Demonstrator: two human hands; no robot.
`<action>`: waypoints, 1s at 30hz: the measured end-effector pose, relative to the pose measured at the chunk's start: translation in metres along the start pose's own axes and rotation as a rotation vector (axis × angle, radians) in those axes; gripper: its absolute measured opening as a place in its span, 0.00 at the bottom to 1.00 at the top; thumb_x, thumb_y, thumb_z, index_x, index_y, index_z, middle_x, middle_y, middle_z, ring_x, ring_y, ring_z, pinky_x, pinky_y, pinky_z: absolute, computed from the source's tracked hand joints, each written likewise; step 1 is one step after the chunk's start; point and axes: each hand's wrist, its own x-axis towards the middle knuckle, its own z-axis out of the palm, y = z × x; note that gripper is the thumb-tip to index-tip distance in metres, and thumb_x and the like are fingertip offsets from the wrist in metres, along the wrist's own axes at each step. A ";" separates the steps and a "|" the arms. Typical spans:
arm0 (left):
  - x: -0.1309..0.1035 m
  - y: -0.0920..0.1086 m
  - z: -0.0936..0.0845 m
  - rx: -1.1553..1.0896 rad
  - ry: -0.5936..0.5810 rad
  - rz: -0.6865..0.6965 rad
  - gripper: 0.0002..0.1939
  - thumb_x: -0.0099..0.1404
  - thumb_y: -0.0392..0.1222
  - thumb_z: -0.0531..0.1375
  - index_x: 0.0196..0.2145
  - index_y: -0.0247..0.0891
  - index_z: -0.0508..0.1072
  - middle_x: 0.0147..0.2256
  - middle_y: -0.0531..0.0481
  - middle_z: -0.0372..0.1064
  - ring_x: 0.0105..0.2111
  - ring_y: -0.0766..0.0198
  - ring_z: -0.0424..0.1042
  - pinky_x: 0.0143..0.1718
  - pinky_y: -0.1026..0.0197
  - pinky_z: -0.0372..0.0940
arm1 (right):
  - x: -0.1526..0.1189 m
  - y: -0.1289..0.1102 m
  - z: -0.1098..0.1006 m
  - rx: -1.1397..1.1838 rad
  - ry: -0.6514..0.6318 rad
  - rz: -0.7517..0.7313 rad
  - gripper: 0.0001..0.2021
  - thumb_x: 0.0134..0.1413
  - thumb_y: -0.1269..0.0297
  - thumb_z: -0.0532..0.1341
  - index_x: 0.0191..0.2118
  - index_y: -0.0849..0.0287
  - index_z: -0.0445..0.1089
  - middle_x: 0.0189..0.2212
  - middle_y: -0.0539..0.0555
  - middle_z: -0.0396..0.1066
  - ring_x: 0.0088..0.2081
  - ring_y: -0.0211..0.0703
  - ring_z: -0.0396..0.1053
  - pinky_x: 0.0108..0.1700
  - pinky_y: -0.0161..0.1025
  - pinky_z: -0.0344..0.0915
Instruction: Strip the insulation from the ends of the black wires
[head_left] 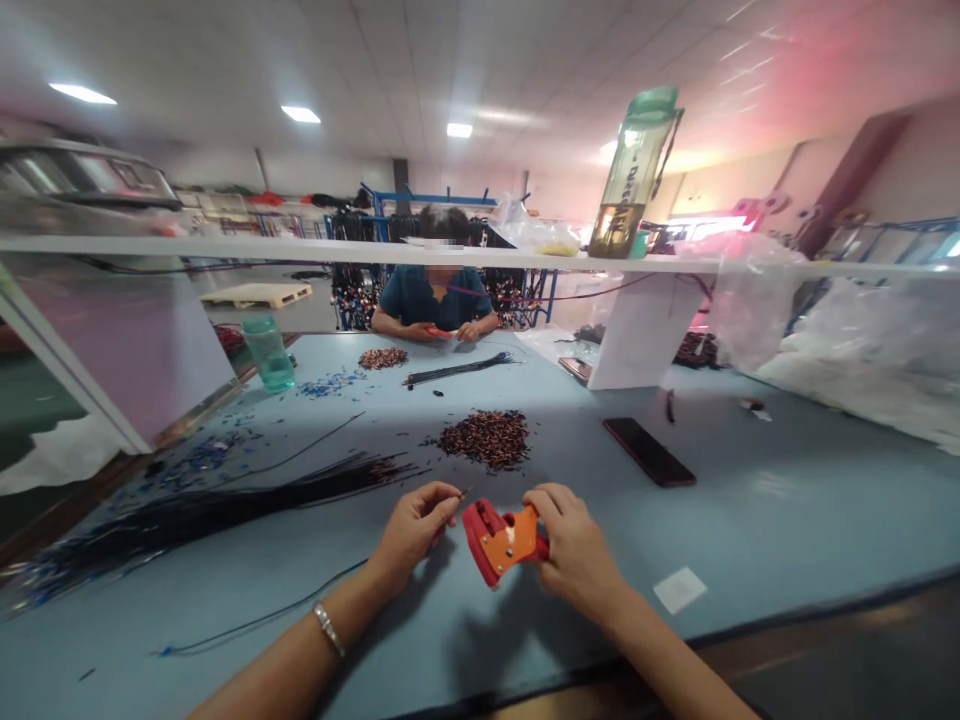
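A thin black wire is pinched in my left hand, its tip poking out past the fingers. The rest of it trails under my wrist to a blue end at lower left. My right hand grips an orange and red wire stripper by its handles. The tool's red jaws face left, a short way from the wire tip and apart from it. Beyond both hands sits a heap of small black and copper-coloured pieces. To the left lies a long bundle of black wires.
A dark phone and a white paper square lie at right. Blue scraps and a green bottle are at left. Across the table, a person holds a red tool. A shelf spans overhead, bearing another bottle.
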 end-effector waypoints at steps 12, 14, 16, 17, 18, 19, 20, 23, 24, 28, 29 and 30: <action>0.036 0.002 0.039 -0.315 0.107 -0.038 0.22 0.50 0.58 0.69 0.31 0.37 0.74 0.23 0.56 0.68 0.21 0.71 0.62 0.25 0.70 0.59 | 0.042 0.034 0.010 -0.135 -0.018 0.004 0.24 0.37 0.80 0.56 0.44 0.59 0.65 0.45 0.61 0.69 0.48 0.56 0.64 0.49 0.48 0.64; 0.036 -0.004 0.040 -0.310 0.081 -0.052 0.22 0.49 0.57 0.70 0.29 0.35 0.75 0.20 0.58 0.64 0.18 0.74 0.56 0.20 0.71 0.52 | 0.039 0.041 0.010 -0.145 -0.013 0.031 0.23 0.37 0.80 0.56 0.44 0.59 0.65 0.45 0.62 0.69 0.48 0.57 0.64 0.48 0.49 0.65; 0.035 -0.006 0.041 -0.302 0.048 -0.073 0.22 0.49 0.57 0.71 0.29 0.34 0.76 0.18 0.58 0.62 0.16 0.76 0.52 0.17 0.72 0.47 | 0.037 0.046 0.010 -0.149 -0.017 0.050 0.24 0.37 0.81 0.56 0.45 0.59 0.66 0.45 0.62 0.69 0.47 0.57 0.64 0.48 0.49 0.65; 0.034 -0.006 0.041 -0.300 0.033 -0.084 0.22 0.48 0.57 0.72 0.29 0.34 0.77 0.19 0.58 0.63 0.17 0.76 0.53 0.18 0.72 0.47 | 0.036 0.047 0.010 -0.145 -0.022 0.053 0.25 0.36 0.81 0.56 0.46 0.58 0.66 0.45 0.61 0.69 0.47 0.56 0.64 0.48 0.49 0.65; 0.034 -0.005 0.041 -0.304 0.019 -0.099 0.22 0.47 0.57 0.72 0.29 0.34 0.77 0.21 0.57 0.66 0.18 0.75 0.56 0.19 0.72 0.50 | 0.036 0.047 0.010 -0.137 -0.029 0.049 0.26 0.36 0.81 0.56 0.46 0.58 0.66 0.45 0.60 0.69 0.47 0.55 0.64 0.48 0.48 0.65; 0.034 -0.005 0.041 -0.313 0.006 -0.116 0.22 0.47 0.56 0.73 0.30 0.35 0.77 0.23 0.55 0.68 0.20 0.74 0.59 0.21 0.72 0.54 | 0.037 0.046 0.011 -0.124 -0.035 0.040 0.26 0.36 0.81 0.56 0.47 0.58 0.66 0.45 0.60 0.69 0.47 0.54 0.64 0.47 0.47 0.65; 0.034 -0.004 0.041 -0.326 -0.005 -0.135 0.22 0.46 0.56 0.73 0.30 0.35 0.77 0.24 0.54 0.70 0.22 0.72 0.63 0.24 0.71 0.58 | 0.037 0.045 0.011 -0.110 -0.040 0.026 0.26 0.37 0.81 0.56 0.47 0.58 0.66 0.45 0.60 0.69 0.47 0.54 0.64 0.47 0.47 0.65; 0.034 -0.004 0.039 -0.365 0.005 -0.189 0.22 0.45 0.55 0.74 0.29 0.36 0.77 0.26 0.53 0.72 0.25 0.69 0.67 0.29 0.69 0.63 | 0.039 0.041 0.011 -0.078 -0.043 -0.010 0.24 0.39 0.80 0.57 0.47 0.59 0.66 0.46 0.61 0.68 0.48 0.54 0.64 0.47 0.46 0.64; 0.034 -0.004 0.038 -0.364 0.022 -0.202 0.22 0.45 0.56 0.73 0.29 0.36 0.77 0.25 0.53 0.71 0.24 0.70 0.66 0.28 0.69 0.62 | 0.039 0.040 0.011 -0.075 -0.046 -0.012 0.23 0.39 0.80 0.57 0.46 0.59 0.66 0.46 0.61 0.68 0.48 0.53 0.63 0.47 0.46 0.64; 0.033 -0.003 0.037 -0.321 0.070 -0.206 0.23 0.49 0.57 0.71 0.32 0.37 0.75 0.24 0.55 0.70 0.21 0.72 0.62 0.23 0.71 0.57 | 0.037 0.040 0.007 -0.086 -0.063 0.009 0.22 0.41 0.78 0.57 0.46 0.58 0.67 0.46 0.60 0.69 0.48 0.54 0.63 0.47 0.47 0.63; 0.032 -0.002 0.038 -0.317 0.072 -0.197 0.22 0.50 0.57 0.70 0.34 0.37 0.74 0.23 0.56 0.69 0.20 0.72 0.60 0.21 0.72 0.55 | 0.037 0.041 0.006 -0.086 -0.061 0.010 0.22 0.40 0.78 0.57 0.46 0.58 0.67 0.45 0.60 0.69 0.48 0.54 0.63 0.47 0.47 0.63; 0.032 -0.001 0.039 -0.313 0.071 -0.187 0.22 0.52 0.58 0.69 0.35 0.38 0.73 0.23 0.57 0.67 0.20 0.72 0.59 0.20 0.72 0.54 | 0.037 0.042 0.006 -0.083 -0.054 0.007 0.22 0.40 0.78 0.57 0.46 0.58 0.67 0.45 0.60 0.69 0.47 0.54 0.63 0.47 0.47 0.63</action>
